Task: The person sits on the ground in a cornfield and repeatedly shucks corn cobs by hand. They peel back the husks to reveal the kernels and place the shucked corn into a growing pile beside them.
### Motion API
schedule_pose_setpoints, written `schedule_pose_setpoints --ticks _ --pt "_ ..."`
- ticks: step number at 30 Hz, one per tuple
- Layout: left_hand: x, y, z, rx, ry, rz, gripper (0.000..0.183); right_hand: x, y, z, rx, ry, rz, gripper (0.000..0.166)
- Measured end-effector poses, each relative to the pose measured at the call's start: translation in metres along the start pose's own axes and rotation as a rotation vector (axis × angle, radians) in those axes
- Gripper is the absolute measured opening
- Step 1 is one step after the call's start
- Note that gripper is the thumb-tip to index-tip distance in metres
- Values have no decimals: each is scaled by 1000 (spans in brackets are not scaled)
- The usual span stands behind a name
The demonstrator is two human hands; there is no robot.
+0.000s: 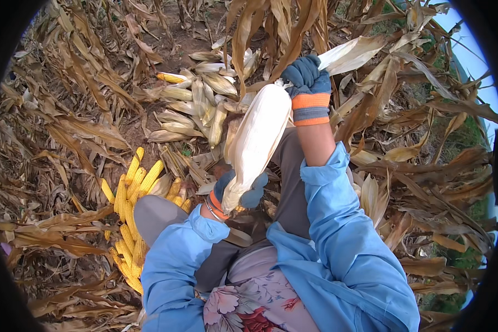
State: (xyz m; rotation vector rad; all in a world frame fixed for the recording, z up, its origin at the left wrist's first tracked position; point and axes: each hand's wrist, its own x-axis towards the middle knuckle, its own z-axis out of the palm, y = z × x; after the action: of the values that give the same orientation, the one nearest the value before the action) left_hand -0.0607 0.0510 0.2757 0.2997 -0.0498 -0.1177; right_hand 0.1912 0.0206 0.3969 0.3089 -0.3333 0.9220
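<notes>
A large, pale corn husk [259, 133] hangs at a slant between my hands, narrowing to a dry tip at the lower left. My right hand [307, 79], in a dark blue glove with an orange and grey cuff, is closed at its upper end. A loose whitish husk leaf [350, 54] sticks out of that fist toward the upper right. Below, my gloved left hand [253, 193] cups the lower end from behind, its palm hidden by the husk. A few yellow kernels [240, 208] show beside it. Whether an ear fills the husk cannot be seen.
Bare yellow corn cobs [126, 203] lie piled at the left, beside my bent knee [159, 216]. Ears in husk [199, 97] are heaped ahead, one partly bared [172, 77]. Dry corn stalks and leaves [398, 95] crowd the right side and the ground.
</notes>
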Motion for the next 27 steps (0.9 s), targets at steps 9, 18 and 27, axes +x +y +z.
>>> schedule_pose_setpoints --ticks 9,18,27 --pt "-23 0 14 128 41 38 65 -26 -67 95 -445 -243 -188 16" --pt "-16 14 9 736 391 411 59 -178 -194 58 -1235 949 -708 16" --pt "-10 24 27 960 425 549 67 -318 -179 22 -2823 997 -964 53"
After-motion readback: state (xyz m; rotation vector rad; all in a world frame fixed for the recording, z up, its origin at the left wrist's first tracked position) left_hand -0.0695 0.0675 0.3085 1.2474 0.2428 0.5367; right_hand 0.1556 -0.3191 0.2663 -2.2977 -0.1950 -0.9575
